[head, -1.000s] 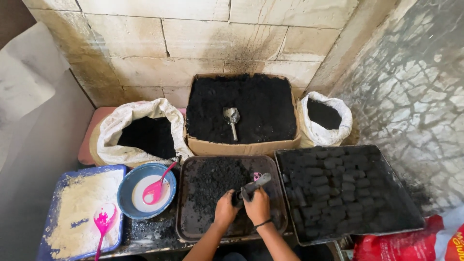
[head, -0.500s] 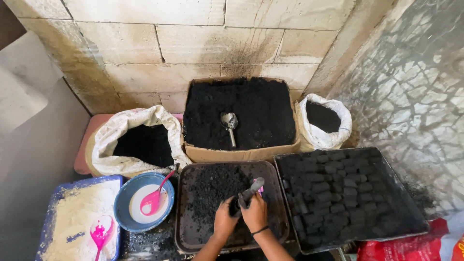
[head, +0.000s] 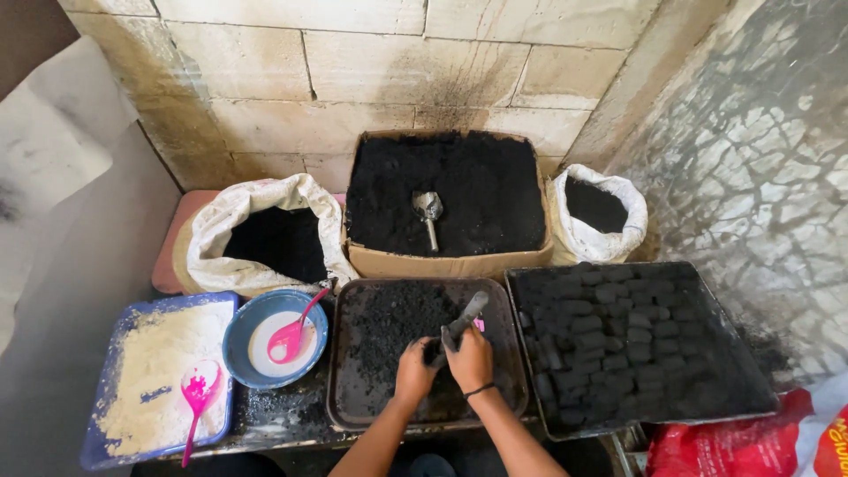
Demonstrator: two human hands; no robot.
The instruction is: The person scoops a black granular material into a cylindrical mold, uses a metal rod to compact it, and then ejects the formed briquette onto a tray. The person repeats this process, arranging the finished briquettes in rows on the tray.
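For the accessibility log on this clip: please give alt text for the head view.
Both hands, left hand and right hand, grip a grey metal tool over a dark tray of black crumbly material. Right of it sits a tray of black briquettes; left, a blue bowl with a pink spoon.

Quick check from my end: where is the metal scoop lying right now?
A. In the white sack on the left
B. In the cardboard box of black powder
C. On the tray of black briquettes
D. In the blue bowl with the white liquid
B. The metal scoop lies on the black powder in the cardboard box against the wall; the blue bowl holds only a pink spoon.
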